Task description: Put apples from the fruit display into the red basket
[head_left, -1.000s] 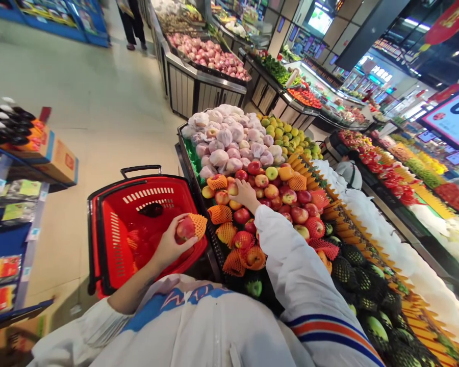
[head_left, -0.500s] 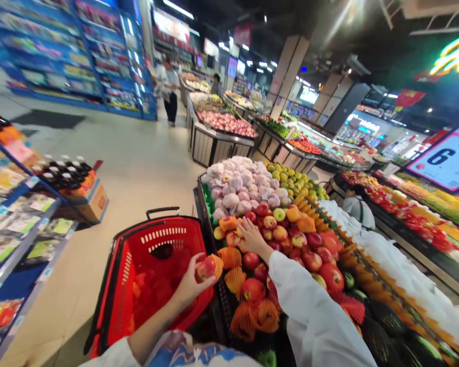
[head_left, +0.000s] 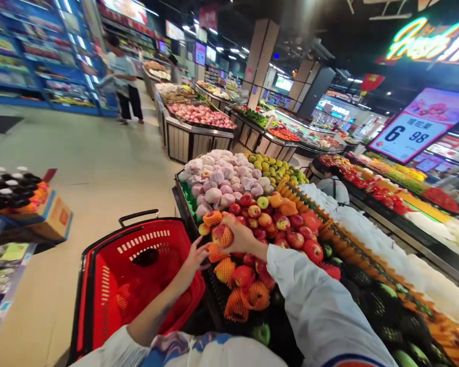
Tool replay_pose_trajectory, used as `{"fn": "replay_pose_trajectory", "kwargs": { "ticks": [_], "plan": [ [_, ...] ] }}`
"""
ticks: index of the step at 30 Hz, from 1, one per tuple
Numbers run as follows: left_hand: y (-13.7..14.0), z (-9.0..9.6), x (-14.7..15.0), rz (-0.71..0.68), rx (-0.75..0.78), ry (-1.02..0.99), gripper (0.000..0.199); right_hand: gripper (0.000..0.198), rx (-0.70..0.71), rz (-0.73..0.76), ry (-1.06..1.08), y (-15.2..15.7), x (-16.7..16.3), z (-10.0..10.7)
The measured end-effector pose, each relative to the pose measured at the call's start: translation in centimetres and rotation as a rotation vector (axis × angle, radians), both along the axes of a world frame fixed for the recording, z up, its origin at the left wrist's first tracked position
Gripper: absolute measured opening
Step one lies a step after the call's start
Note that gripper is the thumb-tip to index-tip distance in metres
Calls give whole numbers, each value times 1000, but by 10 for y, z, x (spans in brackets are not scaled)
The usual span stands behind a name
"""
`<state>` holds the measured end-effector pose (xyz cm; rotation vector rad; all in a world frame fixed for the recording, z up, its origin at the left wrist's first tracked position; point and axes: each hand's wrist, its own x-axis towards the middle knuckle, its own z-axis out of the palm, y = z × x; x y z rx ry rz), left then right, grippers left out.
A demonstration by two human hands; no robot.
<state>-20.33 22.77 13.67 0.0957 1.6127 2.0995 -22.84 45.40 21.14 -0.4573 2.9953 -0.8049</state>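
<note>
Since a second ago, the right hand has lifted a round red apple in orange foam netting off the heaped fruit display, fingers curled around it. Beside it, the left hand spreads open and empty above the red slotted plastic basket.

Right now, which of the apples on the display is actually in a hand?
The apple in an orange foam net that the right hand lifts at the pile's near-left edge; the left hand reaches toward it. Other apples lie untouched.
</note>
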Motion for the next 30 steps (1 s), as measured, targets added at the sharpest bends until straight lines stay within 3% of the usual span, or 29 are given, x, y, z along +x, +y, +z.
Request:
{"fn": "replay_pose_trajectory", "kwargs": {
  "ticks": [5, 7, 9, 12, 16, 18, 22, 26, 30],
  "plan": [
    [-54, -18, -4, -8, -175, 46, 92, 91, 150, -599, 7, 72, -39, 18],
    [-81, -27, 0, 38, -225, 4, 93, 92, 203, -804, -19, 101, -50, 22],
    [-105, -34, 5, 95, -273, -51, 98, 94, 257, -942, -55, 126, -55, 22],
    [-129, -38, 12, 154, -312, -90, 98, 94, 329, -1003, -133, 153, -55, 17],
    [-138, -33, 15, 205, -334, -94, 97, 81, 386, -964, -238, 164, -53, 10],
    [-135, -28, 14, 209, -347, -95, 99, 89, 404, -946, -279, 161, -54, 12],
    [-127, -22, 15, 228, -357, -51, 101, 103, 442, -850, -296, 148, -55, 38],
    [-119, -28, 21, 206, -366, -31, 93, 78, 414, -556, -301, 128, -28, 88],
    [-112, -32, 26, 174, -384, -14, 92, 67, 319, -91, -388, 97, 48, 126]
  ]
}}
